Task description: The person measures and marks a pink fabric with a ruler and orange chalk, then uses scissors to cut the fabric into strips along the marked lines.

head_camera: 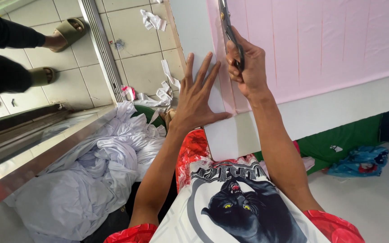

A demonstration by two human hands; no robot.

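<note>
Two hands at work: dark metal scissors [228, 28] clenched in the right hand [247, 67], left hand [197, 96] spread flat, grasping nothing, on pink fabric sheet [311, 45] atop bench [338, 105]; fingers near blades risk nicking

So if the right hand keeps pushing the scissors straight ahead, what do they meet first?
More of the pink fabric: the right hand points the scissors up its edge, with nothing else visible ahead before the picture ends.

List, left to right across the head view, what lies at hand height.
Olive slip-on sandals → metal floor track → white fabric scraps → left hand → right hand gripping the scissors → pale pink fabric sheet.
</note>
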